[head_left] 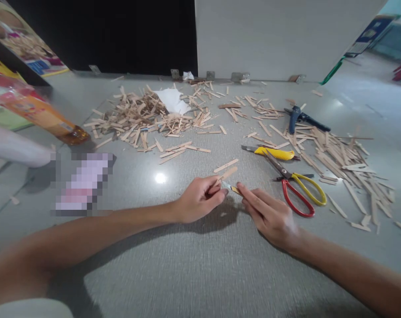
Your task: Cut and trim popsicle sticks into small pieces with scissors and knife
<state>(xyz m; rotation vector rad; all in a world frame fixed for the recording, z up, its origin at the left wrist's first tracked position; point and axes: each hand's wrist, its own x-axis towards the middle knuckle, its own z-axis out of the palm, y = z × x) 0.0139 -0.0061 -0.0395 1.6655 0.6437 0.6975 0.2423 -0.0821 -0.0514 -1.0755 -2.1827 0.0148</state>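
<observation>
Near the middle of the view, my left hand point(198, 198) pinches a flat wooden stick point(230, 172) that points up and to the right. My right hand point(269, 215) holds a slim craft knife point(234, 189), its blade end touching or very close to the stick by my left fingertips. Just behind the hands another short stick point(226, 165) lies on the grey surface. To the right of them are a yellow cutter point(276, 153) and scissors point(291, 176) with one red and one yellow handle.
A large pile of stick pieces point(130, 117) with white paper point(173, 100) lies behind, at left. More sticks point(339, 159) and a dark blue tool point(296, 118) are at right. A bottle point(44, 112) and a blurred-out flat object point(85, 183) are at left.
</observation>
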